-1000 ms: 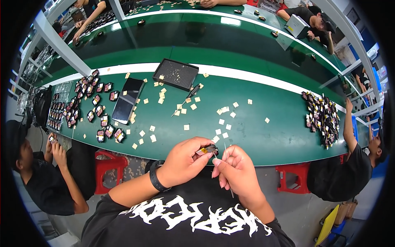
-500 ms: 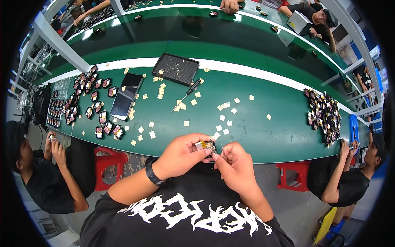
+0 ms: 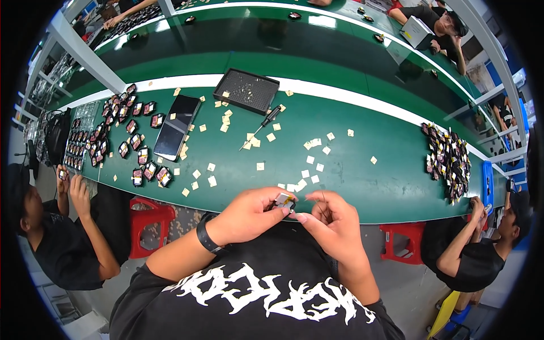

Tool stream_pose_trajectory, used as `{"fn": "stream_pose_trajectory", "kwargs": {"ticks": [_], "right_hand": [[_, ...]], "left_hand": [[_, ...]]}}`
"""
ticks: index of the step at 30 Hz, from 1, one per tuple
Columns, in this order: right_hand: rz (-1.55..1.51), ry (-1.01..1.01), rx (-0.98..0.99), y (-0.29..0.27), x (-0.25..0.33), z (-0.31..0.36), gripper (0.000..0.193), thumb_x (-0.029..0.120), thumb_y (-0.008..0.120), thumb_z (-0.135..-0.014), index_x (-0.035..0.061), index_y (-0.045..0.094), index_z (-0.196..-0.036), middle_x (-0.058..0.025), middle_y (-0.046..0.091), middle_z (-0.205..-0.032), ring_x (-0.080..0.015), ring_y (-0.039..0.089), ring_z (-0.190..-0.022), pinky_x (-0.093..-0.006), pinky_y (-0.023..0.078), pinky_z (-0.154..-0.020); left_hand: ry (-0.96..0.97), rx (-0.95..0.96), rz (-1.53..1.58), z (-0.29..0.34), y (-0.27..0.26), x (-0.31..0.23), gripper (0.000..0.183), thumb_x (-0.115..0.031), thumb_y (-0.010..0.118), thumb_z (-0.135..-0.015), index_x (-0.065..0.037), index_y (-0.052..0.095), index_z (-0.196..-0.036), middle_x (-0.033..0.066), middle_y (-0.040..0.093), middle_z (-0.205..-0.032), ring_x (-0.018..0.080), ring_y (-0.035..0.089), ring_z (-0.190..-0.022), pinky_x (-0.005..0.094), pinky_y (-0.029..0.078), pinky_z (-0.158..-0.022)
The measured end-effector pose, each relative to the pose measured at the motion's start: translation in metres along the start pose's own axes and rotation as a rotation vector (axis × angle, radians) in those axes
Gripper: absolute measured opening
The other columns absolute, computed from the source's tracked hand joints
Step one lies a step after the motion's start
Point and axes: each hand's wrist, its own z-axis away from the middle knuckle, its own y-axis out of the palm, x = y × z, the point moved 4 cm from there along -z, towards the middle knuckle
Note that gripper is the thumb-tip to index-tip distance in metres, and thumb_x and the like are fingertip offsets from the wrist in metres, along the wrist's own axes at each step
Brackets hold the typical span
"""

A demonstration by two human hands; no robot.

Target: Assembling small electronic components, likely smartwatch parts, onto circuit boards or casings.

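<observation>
Close to the table's near edge, my left hand [image 3: 252,212] grips a small black electronic module [image 3: 283,202] with a silver battery-like block and a bit of yellow tape. Its thumb presses on the near side. My right hand [image 3: 334,226] is beside it, the thumb stretched to the module's right edge and the index finger bent and apart from the thumb. Something thin shows by its bent fingers, too small to name. Pale square pieces [image 3: 290,187] lie just beyond my hands on the green table [image 3: 340,187].
Similar modules lie heaped at the right [image 3: 445,161] and scattered at the left [image 3: 136,141]. Farther in are a phone [image 3: 177,127], a screwdriver [image 3: 269,119] and a black tray [image 3: 246,90]. Co-workers sit left and right, near red stools [image 3: 150,218]. A white rail [image 3: 340,101] borders the dark green belt.
My right hand has opened up slightly and moved right, its index finger lifting away from the module. The module has tilted in my left hand, showing more of its silver block.
</observation>
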Motion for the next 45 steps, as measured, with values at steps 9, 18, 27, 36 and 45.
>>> {"fn": "stream_pose_trajectory", "kwargs": {"ticks": [9, 18, 27, 36, 45], "right_hand": [[-0.005, 0.015, 0.095, 0.009, -0.007, -0.012, 0.019, 0.002, 0.072, -0.091, -0.0039, 0.068, -0.109, -0.0017, 0.065, -0.084, -0.0025, 0.056, -0.068, -0.0199, 0.045, -0.059], [-0.300, 0.207, -0.009, 0.014, -0.022, -0.004, 0.006, 0.003, 0.067, -0.095, -0.0019, 0.064, -0.094, -0.0003, 0.069, -0.082, 0.0011, 0.054, -0.066, -0.0169, 0.041, -0.056], [-0.040, -0.014, -0.102, 0.016, -0.012, -0.003, 0.008, 0.000, 0.076, -0.087, -0.0033, 0.072, -0.093, -0.0062, 0.069, -0.083, -0.0061, 0.064, -0.069, -0.0204, 0.049, -0.059], [0.028, -0.027, -0.149, 0.014, -0.013, 0.001, 0.010, 0.001, 0.079, -0.084, -0.0006, 0.076, -0.093, -0.0047, 0.067, -0.082, -0.0068, 0.058, -0.066, -0.0224, 0.044, -0.058], [0.038, 0.045, -0.178, 0.014, -0.008, 0.004, 0.008, -0.001, 0.077, -0.083, -0.0012, 0.075, -0.091, -0.0036, 0.066, -0.080, -0.0037, 0.054, -0.062, -0.0207, 0.042, -0.054]], "left_hand": [[-0.224, 0.033, 0.043, 0.008, 0.009, -0.015, 0.030, -0.014, 0.051, -0.105, -0.001, 0.056, -0.131, 0.0041, 0.064, -0.098, 0.0086, 0.063, -0.084, 0.0237, 0.052, -0.071], [-0.184, 0.003, 0.020, 0.007, 0.009, -0.017, 0.033, -0.009, 0.047, -0.105, 0.003, 0.052, -0.135, 0.0055, 0.064, -0.099, 0.0071, 0.060, -0.072, 0.0211, 0.049, -0.062], [-0.086, -0.050, -0.088, 0.006, 0.010, -0.016, 0.034, -0.002, 0.044, -0.101, 0.003, 0.055, -0.133, 0.0028, 0.061, -0.091, 0.0059, 0.056, -0.070, 0.0224, 0.046, -0.060], [-0.080, -0.024, -0.151, 0.008, 0.007, -0.015, 0.040, -0.004, 0.041, -0.101, 0.001, 0.051, -0.140, 0.0029, 0.060, -0.089, 0.0072, 0.056, -0.072, 0.0226, 0.046, -0.062], [-0.056, -0.069, -0.023, 0.003, 0.007, -0.001, 0.031, -0.003, 0.042, -0.100, 0.002, 0.056, -0.128, 0.0016, 0.060, -0.095, 0.0072, 0.054, -0.073, 0.0225, 0.046, -0.065]]}}
